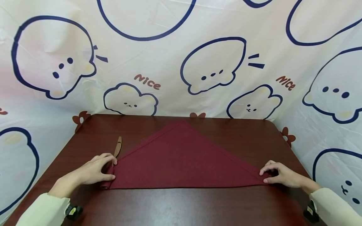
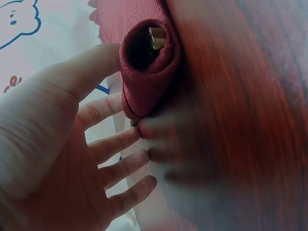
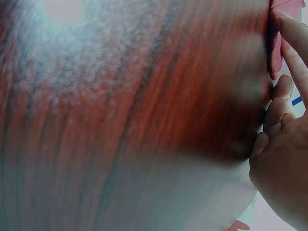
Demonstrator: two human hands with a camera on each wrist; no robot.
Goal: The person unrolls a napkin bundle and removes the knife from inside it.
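Observation:
A dark red cloth napkin (image 1: 183, 160), folded into a triangle, lies with its point away from me and its long edge near me. Its left corner is wound into a small roll (image 2: 149, 82), with gold metal showing inside the open end. A gold knife (image 1: 118, 146) sticks out past the roll's far end, its lower part hidden by hand and cloth. My left hand (image 1: 94, 169) holds the roll between thumb and index finger, the other fingers spread loosely. At the opposite corner my right hand (image 1: 282, 174) pinches the cloth with thumb and index finger.
The brown wooden table (image 1: 175, 207) has rounded far corners and a glossy top. A pale curtain (image 1: 167, 62) printed with blue cartoon outlines hangs behind it and along both sides.

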